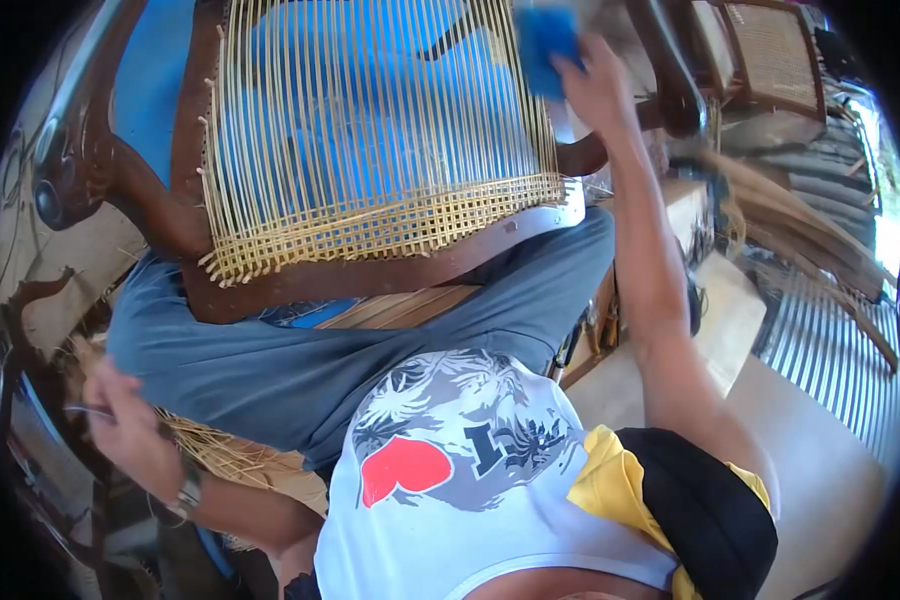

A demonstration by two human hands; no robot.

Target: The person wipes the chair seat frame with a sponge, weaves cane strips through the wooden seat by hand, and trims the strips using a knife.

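A dark wooden chair frame (pixel 320 285) lies across my lap, with a woven cane panel (pixel 370 150) on it. Long strands run lengthwise, and a tight lattice of crossing strands forms a band along the near edge. Over the panel's upper right corner, my right hand (pixel 595 85) grips a blurred blue piece (pixel 548 50), perhaps a cloth or sponge. Low at the left, away from the chair, is my left hand (pixel 130 425), blurred, its fingers curled together. A thin dark thing sticks out beside those fingers, too smeared to name.
Loose cane strips (pixel 220 455) lie on the floor by my left knee. Another caned panel (pixel 770 55) stands at the upper right, near curved wooden pieces (pixel 800 230) and a corrugated metal sheet (pixel 830 350). A black and yellow cloth (pixel 690 490) hangs over my shoulder.
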